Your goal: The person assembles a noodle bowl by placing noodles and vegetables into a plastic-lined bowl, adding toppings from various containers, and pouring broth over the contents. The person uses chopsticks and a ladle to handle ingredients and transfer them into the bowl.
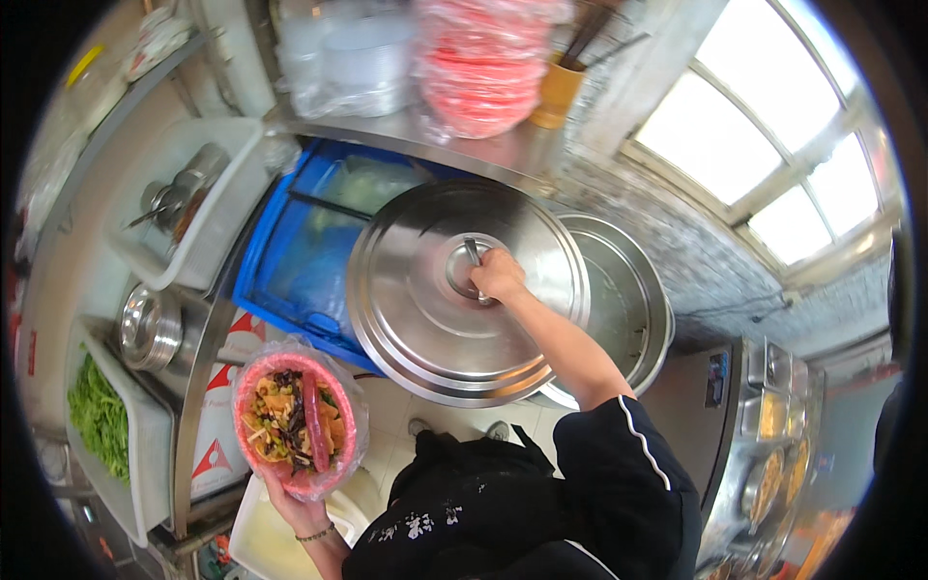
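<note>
Stainless steel, broad and shallow-domed: the lid (411,309) hangs under the R hand (500,275), whose fingers are wrapped round the strap handle (471,251) at its centre. It overlaps the near-left part of a steel stockpot (633,280), which shows mostly to the right of that grip; can't tell if the lid touches the rim. Prob. stiff, fairly heavy for one hand and slick if wet, so the centre handle is the best hold; w/ so much edge out past the grip, it could tip easily. The L hand (290,503) is clamped on the lower edge of a pink bowl (242,411), lined w/ a clear plastic bag, well left of and nearer the body than the R grip. In it: mixed veg, dark fungus-like bits and a reddish sausage (315,425). Bowl is likely light and a bit bendy, liner slippery; best held low w/ palm under, kept level so nothing spills. Surfaces: a blue crate (256,271) w/ bagged stuff sits left of the R grip, partly hidden by the lid; beyond it, a steel shelf (527,159) carries wrapped red bowls (483,68) and a chopstick holder (559,92). Left of the L grip, leafy greens (97,416) fill a white tub (145,445). Room: tight kitchen, pale tiled floor (391,411), bright window (706,126) far right of the R grip.
</note>
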{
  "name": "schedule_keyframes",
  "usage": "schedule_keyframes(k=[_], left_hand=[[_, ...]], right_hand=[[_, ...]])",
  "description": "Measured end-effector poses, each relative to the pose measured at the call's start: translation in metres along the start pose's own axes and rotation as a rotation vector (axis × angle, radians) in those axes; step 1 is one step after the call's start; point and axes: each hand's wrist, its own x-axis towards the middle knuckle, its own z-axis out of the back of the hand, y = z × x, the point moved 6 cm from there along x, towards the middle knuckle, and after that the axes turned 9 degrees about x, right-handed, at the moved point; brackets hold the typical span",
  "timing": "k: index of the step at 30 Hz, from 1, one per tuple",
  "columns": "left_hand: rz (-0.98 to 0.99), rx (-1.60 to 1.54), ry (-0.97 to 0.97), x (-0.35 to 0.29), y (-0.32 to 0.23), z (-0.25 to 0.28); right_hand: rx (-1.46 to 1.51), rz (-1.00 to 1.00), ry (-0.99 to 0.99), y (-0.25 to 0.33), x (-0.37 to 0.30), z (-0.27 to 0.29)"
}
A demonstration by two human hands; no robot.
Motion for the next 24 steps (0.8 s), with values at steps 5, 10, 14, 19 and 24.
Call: schedule_keyframes(k=[5,10,14,19,24], left_hand=[[0.163,-0.014,0.217,-0.009,0.033,-0.085],[0.309,-0.018,0.357,-0.031,0.086,-0.162],[0.443,0.017,0.389,-0.039,0.096,-0.241],[0.492,0.071,0.413,-0.056,0.102,-0.279],[0.601,0.114,0.486,-0.038,0.097,-0.323]], right_hand=[[0.043,-0.138,-0.104,-0.142,-0.039,0.091],[0.014,-0.172,-0.213,-0.244,-0.052,0.132],[0.033,-0.194,-0.196,-0.276,-0.048,0.161],[0.091,-0.26,-0.195,-0.282,-0.04,0.159],[0.077,-0.251,-0.161,-0.251,-0.033,0.16]])
